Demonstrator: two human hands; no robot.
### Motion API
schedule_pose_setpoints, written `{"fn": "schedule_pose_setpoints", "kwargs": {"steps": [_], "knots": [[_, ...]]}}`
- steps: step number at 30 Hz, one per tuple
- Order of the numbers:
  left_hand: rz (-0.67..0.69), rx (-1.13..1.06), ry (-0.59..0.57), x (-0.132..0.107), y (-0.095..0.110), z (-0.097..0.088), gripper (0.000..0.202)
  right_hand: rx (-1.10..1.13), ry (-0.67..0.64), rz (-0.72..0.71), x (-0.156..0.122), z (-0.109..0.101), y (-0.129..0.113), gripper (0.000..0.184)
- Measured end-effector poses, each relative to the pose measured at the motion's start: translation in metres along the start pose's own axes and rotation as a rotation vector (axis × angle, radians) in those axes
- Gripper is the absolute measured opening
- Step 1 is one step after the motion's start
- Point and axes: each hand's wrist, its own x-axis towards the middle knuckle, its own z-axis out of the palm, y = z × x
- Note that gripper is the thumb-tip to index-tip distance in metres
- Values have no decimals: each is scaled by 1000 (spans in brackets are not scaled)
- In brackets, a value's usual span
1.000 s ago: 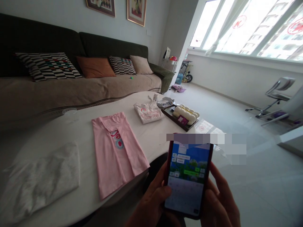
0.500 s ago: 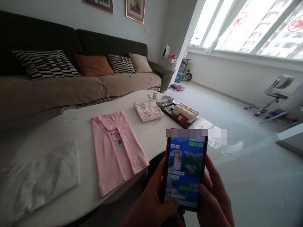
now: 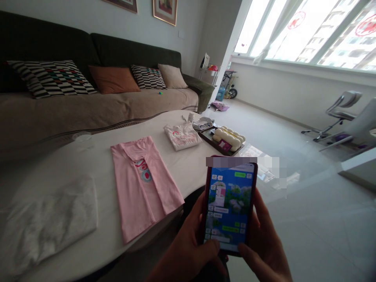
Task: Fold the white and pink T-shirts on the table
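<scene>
Both of my hands hold a red-cased phone (image 3: pixel 229 203) upright in front of me, its lit screen showing a chat. My left hand (image 3: pixel 185 250) wraps the phone's left edge, thumb at the screen's bottom. My right hand (image 3: pixel 264 243) grips the right edge, its thumb also near the bottom. Left of the phone, a pink shirt (image 3: pixel 143 184) lies half folded lengthwise on the white table (image 3: pixel 88 156). A white garment (image 3: pixel 49 219) lies at the table's near left. A folded white shirt with a pink print (image 3: pixel 182 135) sits farther back.
A dark tray (image 3: pixel 210 141) holding a cream ridged object (image 3: pixel 229 137) sits at the table's far end beside crumpled wrappers (image 3: pixel 202 123). A long sofa (image 3: pixel 96 102) with several cushions runs behind the table. Chairs (image 3: pixel 340 113) stand by the window at right, across open tiled floor (image 3: pixel 308 203).
The on-screen keyboard has closed and the chat now fills the phone's screen. The phone sits slightly higher and both thumbs have dropped to its bottom edge. My view drifted a little.
</scene>
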Motion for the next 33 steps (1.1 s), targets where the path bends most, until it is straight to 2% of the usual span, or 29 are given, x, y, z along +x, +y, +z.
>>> {"fn": "schedule_pose_setpoints", "kwargs": {"steps": [6,9,12,18,26,33], "knots": [[13,-8,-16,1,1,0,87,0,-29,-36,0,0,2,78],[24,-2,-30,2,3,0,87,0,-64,-14,1,-4,3,79],[28,-12,-42,3,1,-1,86,90,-107,24,4,-13,6,79],[-24,-194,-4,4,-10,-5,77,237,-84,-13,16,-34,22,55],[-45,-281,-40,11,-4,-5,67,264,79,14,12,-17,21,55],[-45,-291,-40,13,-4,-4,63,227,24,-66,15,-23,25,58]]}}
